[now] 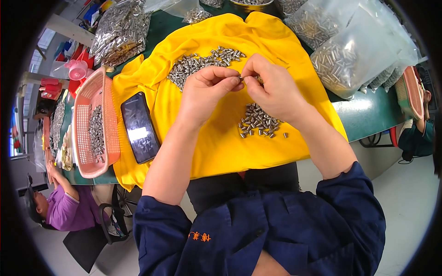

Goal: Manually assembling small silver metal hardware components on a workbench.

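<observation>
Hands: left hand (pixel 206 87) and right hand (pixel 271 85), raised together over the middle of the table, fingertips meeting and pinched on one small metal pin (pixel 241 78); mostly hidden between the fingers, so open or closed grip beyond that pinch not readable.

Table (pixel 368 112): green top, front edge toward the wearer, crowded to both side edges.

Yellow cloth (pixel 216 138): spread across the table's centre, hanging over the front edge.

Clear bags of pins (pixel 343 64): heaped at the far right corner; further bags (pixel 120 32) at the far left corner.

Orange basket (pixel 94 126): along the left edge, part filled with pins.

Phone (pixel 139 127): dark, screen up, lying on the cloth's left margin just beside the basket.

Far pile of pins (pixel 202 62): loose on the cloth, beyond the hands.

Near pile of pins (pixel 258 122): smaller, below the right hand, toward the front edge.

Held pin: short silver cylinder; long axis judged roughly left to right between the two hands, parallel to the front edge; exact tilt and which end leads cannot be told.

Risk, as judgement: tiny smooth piece held only at the fingertips, likely to slip; a drop onto the sloping cloth could roll off the front edge, or into either pile and be lost among the others.
</observation>
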The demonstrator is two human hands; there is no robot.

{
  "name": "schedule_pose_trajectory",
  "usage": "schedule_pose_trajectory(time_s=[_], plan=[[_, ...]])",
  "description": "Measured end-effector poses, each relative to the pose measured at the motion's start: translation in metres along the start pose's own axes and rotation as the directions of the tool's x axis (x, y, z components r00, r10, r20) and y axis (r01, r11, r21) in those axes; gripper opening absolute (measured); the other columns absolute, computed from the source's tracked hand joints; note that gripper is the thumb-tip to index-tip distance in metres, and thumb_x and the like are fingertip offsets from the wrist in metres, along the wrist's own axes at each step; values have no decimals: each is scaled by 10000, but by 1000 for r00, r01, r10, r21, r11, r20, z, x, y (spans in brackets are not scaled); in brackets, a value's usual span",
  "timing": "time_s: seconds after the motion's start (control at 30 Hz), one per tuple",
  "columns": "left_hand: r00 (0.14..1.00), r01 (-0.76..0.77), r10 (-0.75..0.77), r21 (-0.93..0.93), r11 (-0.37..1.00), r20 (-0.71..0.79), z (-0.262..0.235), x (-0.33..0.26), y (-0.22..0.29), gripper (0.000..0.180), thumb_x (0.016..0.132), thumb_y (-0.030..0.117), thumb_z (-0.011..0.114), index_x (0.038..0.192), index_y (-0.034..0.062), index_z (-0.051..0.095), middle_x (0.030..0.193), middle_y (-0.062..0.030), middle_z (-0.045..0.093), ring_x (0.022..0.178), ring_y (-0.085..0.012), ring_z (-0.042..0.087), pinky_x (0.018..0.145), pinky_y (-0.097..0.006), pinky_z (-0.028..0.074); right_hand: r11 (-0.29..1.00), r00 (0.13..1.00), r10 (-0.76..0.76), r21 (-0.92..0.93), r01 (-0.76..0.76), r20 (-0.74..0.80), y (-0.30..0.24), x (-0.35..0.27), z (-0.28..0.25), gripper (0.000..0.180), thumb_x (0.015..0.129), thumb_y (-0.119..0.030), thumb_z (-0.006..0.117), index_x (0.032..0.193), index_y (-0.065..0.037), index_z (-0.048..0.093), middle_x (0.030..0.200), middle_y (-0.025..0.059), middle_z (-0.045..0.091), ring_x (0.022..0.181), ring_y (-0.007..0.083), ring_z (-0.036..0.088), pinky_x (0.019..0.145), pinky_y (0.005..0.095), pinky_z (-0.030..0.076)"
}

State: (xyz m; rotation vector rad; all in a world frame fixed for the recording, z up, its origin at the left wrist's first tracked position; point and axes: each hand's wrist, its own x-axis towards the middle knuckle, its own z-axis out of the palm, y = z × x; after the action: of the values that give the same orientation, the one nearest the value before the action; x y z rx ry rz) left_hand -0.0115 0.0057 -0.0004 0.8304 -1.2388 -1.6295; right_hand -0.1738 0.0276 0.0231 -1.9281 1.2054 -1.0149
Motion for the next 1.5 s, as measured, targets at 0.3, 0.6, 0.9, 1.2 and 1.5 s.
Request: schedule_pose_trajectory(time_s=[0.3, 0.6, 0.9, 1.2, 1.5], plan=[[997, 70, -71, -109, 992, -8, -3, 3, -5, 112, 778, 21, 572, 885, -13, 568, 806, -77, 605, 734, -133, 588, 693, -239, 479, 987, 999, 38, 159, -36, -12, 6, 4, -1, 60, 751, -19, 483, 807, -18, 461, 703, 74, 498, 623, 156, 477, 570, 249, 388], [997, 29, -22, -104, 994, 74, -2, -1, -4, 129, 750, 27, 602, 872, 4, 568, 811, -33, 590, 747, -92, 558, 696, -214, 456, 998, 999, 7, 59, -10, 48, -2, 2, -7, 51, 744, -13, 477, 795, -15, 472, 691, 68, 502, 627, 159, 486, 575, 251, 391], [988, 132, -129, -27, 991, 81, -3, 1, 3, 119, 746, 21, 599, 859, -12, 587, 795, -32, 603, 712, -83, 564, 679, -203, 460, 985, 996, 61, 158, -72, 70, 1, 4, -7, 63, 750, -69, 488, 798, -32, 469, 661, 78, 521, 587, 172, 495, 548, 280, 397], [996, 33, -33, -11, 999, -79, -21, 3, 9, 109, 736, -7, 581, 845, -8, 590, 748, -40, 606, 674, -93, 565, 648, -209, 455, 744, 985, 164, 650, -153, 45, 13, 8, -27, 21, 802, -59, 471, 810, -42, 481, 701, -36, 461, 622, 30, 390, 532, 178, 332], [925, -290, 62, 590, 753, 375, 23, -9, 0, 151, 684, 29, 623, 834, 31, 604, 891, -64, 601, 801, -184, 575, 700, -254, 455, 917, 987, 138, 389, -95, -86, 15, 10, -22, 31, 795, -49, 482, 820, -30, 480, 717, -24, 479, 664, 43, 422, 587, 182, 360]])
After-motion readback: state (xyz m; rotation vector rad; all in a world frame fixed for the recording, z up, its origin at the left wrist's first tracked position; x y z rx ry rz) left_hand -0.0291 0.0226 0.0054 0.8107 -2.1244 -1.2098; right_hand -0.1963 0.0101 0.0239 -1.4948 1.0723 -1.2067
